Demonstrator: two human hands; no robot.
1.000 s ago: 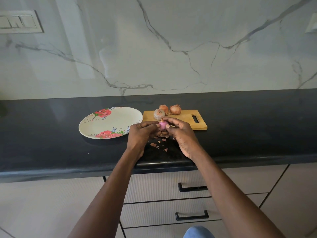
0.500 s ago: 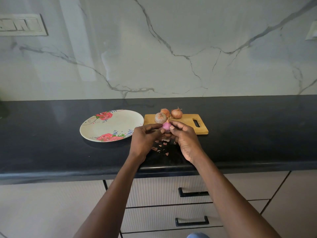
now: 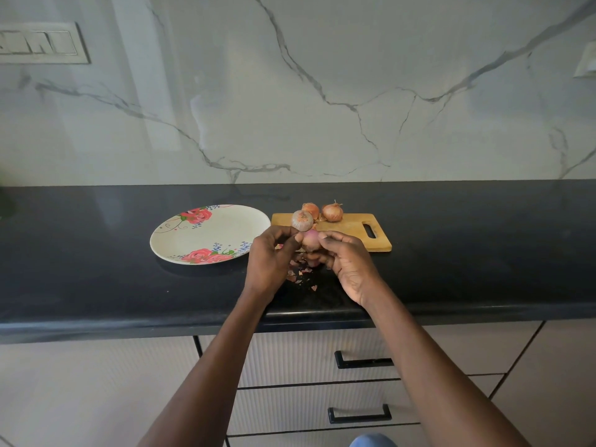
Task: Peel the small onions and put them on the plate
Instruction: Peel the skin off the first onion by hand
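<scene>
A small pinkish, partly peeled onion (image 3: 310, 241) is held up over the shiny black stone counter (image 3: 96, 253), just in front of the wooden cutting board (image 3: 351, 229). It is pinched by the curled fingers of the right hand (image 3: 350, 264) on one side and by the curled fingertips of the left hand (image 3: 271, 259) on the other. Little bits of brown onion skin (image 3: 301, 274) are scattered on the counter under the hands. Three small onions with their brown skin on (image 3: 317, 214) are seen at the back left of the board, close together. A round white plate with red flowers (image 3: 209, 233) is set just left of the board, with nothing on it.
</scene>
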